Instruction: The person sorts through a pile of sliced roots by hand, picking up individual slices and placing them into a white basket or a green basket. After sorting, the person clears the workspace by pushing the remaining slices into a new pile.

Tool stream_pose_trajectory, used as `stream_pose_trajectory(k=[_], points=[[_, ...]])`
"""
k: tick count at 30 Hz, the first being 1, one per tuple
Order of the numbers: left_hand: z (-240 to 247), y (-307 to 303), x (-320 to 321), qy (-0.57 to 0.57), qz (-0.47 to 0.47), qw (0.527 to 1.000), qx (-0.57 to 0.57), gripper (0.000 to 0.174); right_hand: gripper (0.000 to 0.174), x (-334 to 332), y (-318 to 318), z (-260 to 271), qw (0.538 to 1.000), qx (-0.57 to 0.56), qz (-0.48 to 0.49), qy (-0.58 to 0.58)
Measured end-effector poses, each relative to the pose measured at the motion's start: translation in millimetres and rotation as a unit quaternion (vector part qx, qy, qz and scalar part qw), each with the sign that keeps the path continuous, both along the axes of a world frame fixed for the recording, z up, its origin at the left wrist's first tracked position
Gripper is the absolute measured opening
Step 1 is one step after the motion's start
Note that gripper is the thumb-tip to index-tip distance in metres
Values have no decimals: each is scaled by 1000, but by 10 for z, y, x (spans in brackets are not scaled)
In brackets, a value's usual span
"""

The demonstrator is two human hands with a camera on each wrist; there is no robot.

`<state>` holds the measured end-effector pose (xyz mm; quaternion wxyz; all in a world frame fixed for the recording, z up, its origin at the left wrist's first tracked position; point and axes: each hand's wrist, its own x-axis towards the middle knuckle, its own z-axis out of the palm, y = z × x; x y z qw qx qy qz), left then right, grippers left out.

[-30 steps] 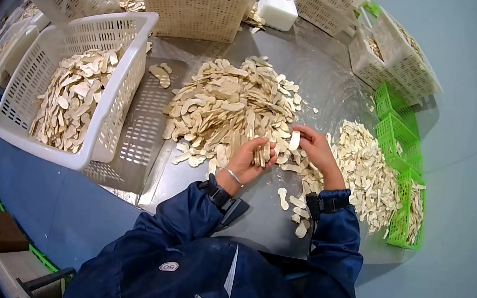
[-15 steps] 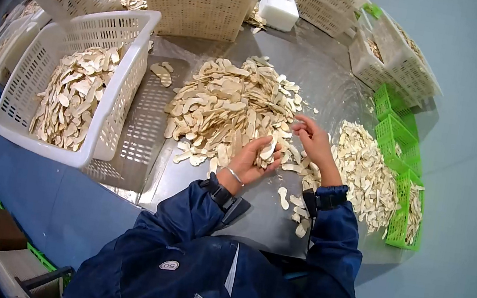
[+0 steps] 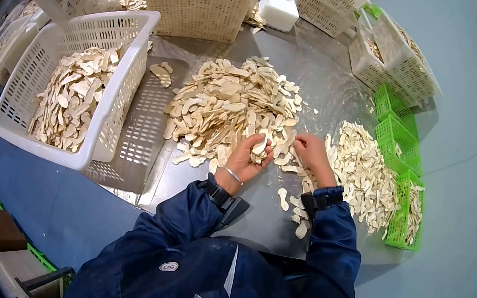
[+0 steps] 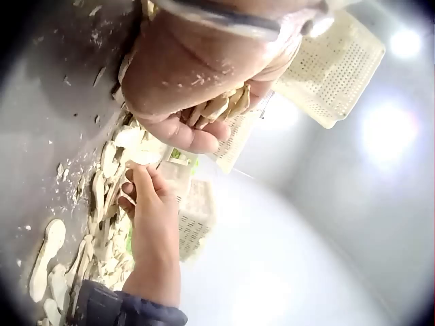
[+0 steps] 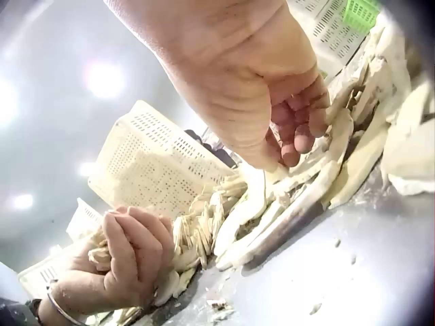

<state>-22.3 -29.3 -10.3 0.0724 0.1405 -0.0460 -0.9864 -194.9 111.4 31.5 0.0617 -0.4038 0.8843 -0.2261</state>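
Curled fingers of the left hand (image 3: 244, 160) hold a small bundle of pale dried slices (image 3: 259, 148) at the near edge of the big pile (image 3: 221, 100). The left wrist view shows the bundle (image 4: 221, 107) between palm and fingers. To its right, the right hand (image 3: 315, 158) is lowered to slices between the two piles. In the right wrist view, the thumb and bent fingers of the right hand (image 5: 255, 88) close at the end of a pale slice (image 5: 251, 204); part of the grip is hidden.
A large white basket (image 3: 85, 148) of slices stands at the left, with an upright perforated crate (image 3: 193, 0) behind. Paler slices (image 3: 364, 174) lie at the right beside green baskets (image 3: 397, 139). A white tub (image 3: 278, 10) stands at the back.
The right hand first held a slice near the left hand, then appeared empty with fingers extended; now it is lower, fingers bent at the slices. The left hand's fingers have curled more around its bundle.
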Motion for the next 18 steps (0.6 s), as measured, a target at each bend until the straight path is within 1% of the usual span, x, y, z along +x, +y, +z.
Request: stream_pose_trajectory(k=[3, 4, 7, 8, 11, 12, 13, 15, 16, 18], points=[[15, 16, 6, -17, 13, 1000, 9, 17, 22, -40, 126, 37, 996, -48, -38, -66], [41, 27, 16, -21, 19, 1000, 7, 18, 22, -63, 155, 29, 995, -62, -37, -73], [96, 51, 23, -23, 20, 999, 16, 20, 24, -72, 175, 113, 983, -64, -16, -169], [107, 53, 16, -21, 18, 999, 20, 22, 26, -43, 188, 137, 963, -94, 2, -252], [59, 51, 0, 14, 12, 1000, 25, 26, 26, 159, 121, 422, 896, -130, 67, -419], [84, 55, 14, 13, 6, 999, 31, 26, 24, 117, 96, 360, 923, -113, 75, -361], [120, 55, 30, 12, 1, 999, 38, 26, 23, 111, 100, 287, 955, -96, 67, -273], [133, 45, 30, 6, 3, 999, 44, 26, 23, 98, 71, 146, 993, -58, 49, -88], [107, 38, 20, 1, 11, 999, 46, 25, 25, 87, 72, 64, 995, -58, 64, -55], [117, 16, 12, -3, 31, 999, 38, 24, 28, 98, 56, -35, 984, -73, 153, 50]])
